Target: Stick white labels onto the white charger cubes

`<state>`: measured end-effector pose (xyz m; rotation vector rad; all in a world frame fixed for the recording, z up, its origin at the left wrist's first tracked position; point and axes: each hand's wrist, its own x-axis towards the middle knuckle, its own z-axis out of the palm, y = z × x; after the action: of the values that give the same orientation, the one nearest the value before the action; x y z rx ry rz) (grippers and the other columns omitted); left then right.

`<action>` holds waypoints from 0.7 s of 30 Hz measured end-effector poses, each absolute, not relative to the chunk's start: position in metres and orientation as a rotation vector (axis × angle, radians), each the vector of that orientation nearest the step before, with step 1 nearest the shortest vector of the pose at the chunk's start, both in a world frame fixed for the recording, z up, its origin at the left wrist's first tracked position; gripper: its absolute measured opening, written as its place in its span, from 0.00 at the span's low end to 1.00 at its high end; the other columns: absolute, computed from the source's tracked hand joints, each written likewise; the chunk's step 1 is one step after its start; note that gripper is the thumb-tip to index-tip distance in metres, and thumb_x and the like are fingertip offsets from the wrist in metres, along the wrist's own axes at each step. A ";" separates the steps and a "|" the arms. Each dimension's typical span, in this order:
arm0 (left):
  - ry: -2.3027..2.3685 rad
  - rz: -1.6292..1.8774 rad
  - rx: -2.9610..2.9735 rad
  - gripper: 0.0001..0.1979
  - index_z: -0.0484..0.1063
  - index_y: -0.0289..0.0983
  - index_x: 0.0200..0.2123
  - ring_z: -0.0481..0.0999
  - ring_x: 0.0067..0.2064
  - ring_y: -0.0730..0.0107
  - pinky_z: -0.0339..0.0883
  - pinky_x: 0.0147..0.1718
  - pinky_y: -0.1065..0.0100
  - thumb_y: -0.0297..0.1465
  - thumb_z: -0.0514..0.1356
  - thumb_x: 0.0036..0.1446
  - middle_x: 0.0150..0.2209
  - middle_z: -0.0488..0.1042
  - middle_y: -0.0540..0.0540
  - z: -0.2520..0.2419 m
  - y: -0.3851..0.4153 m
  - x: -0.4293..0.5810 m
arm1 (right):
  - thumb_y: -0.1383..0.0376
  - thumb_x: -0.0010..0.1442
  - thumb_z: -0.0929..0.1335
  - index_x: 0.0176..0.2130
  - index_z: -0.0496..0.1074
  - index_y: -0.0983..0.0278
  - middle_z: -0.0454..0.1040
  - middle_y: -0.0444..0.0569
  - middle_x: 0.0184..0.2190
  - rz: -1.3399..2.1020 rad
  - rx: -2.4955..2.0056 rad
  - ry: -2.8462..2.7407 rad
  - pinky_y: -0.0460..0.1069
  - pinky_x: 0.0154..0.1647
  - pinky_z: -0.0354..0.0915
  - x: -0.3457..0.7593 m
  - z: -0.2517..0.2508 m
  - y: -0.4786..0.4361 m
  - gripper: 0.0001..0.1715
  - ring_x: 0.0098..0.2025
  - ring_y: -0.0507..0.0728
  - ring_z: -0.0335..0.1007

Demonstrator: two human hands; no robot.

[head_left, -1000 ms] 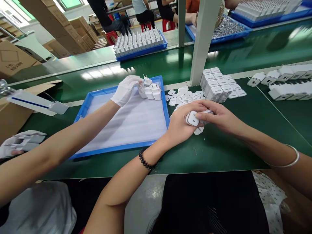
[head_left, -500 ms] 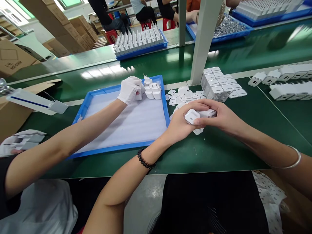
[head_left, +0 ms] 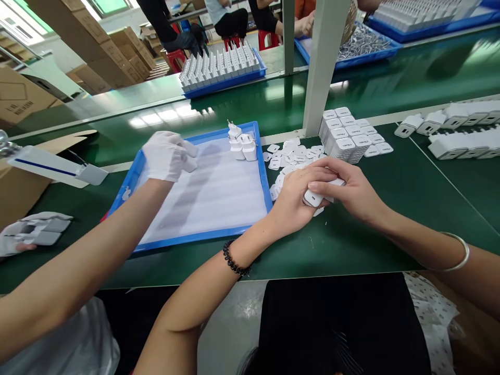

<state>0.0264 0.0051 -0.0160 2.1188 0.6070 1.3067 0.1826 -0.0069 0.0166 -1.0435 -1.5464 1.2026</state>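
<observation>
In front of me my left hand (head_left: 294, 200) is closed around a white wall charger (head_left: 312, 198), whose rounded face with a small slot points toward me. My right hand (head_left: 353, 190) overlaps it from the right, its thumb on the charger and its fingers curled over the top. A white part (head_left: 336, 183) shows under the right fingers; whether it belongs to the same charger I cannot tell. Just behind my hands lie loose white cover plates (head_left: 292, 153), with neat stacks of such plates (head_left: 346, 133) to their right.
A co-worker's white-gloved hand (head_left: 167, 156) is over a blue tray (head_left: 195, 238) lined with white, holding white chargers. Several chargers (head_left: 242, 146) stand in its far right corner. The other gloved hand (head_left: 31, 234) holds more at left. Charger rows (head_left: 464, 143) stand right; a post (head_left: 322, 67) rises behind.
The slotted face in my hands has tilted and dropped slightly, with my right thumb now further over it. The co-worker's gloved hand has moved left across the tray, away from the standing chargers.
</observation>
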 end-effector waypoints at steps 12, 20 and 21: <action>0.598 1.145 1.958 0.19 0.77 0.37 0.49 0.76 0.59 0.57 0.67 0.62 0.55 0.29 0.72 0.53 0.52 0.79 0.42 -0.005 0.008 0.016 | 0.55 0.61 0.73 0.50 0.75 0.58 0.78 0.48 0.50 1.251 -0.932 -1.781 0.56 0.54 0.68 0.198 0.021 0.006 0.19 0.53 0.62 0.72; 0.641 1.156 2.020 0.16 0.77 0.38 0.47 0.77 0.56 0.59 0.70 0.58 0.57 0.23 0.67 0.54 0.50 0.80 0.43 -0.008 0.006 0.020 | 0.55 0.52 0.78 0.42 0.75 0.58 0.78 0.47 0.43 1.069 -1.094 -1.726 0.55 0.49 0.70 0.186 0.017 -0.003 0.20 0.48 0.63 0.73; 0.627 1.164 2.045 0.16 0.77 0.39 0.47 0.78 0.55 0.59 0.70 0.58 0.56 0.23 0.68 0.54 0.50 0.80 0.44 -0.009 0.006 0.020 | 0.54 0.54 0.76 0.42 0.75 0.58 0.78 0.47 0.42 1.077 -1.092 -1.701 0.55 0.48 0.70 0.185 0.016 -0.003 0.18 0.48 0.63 0.73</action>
<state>0.0203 0.0062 -0.0090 2.0449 0.6273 1.1645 0.1845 -0.0032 0.0158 -1.0918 -1.7014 1.0773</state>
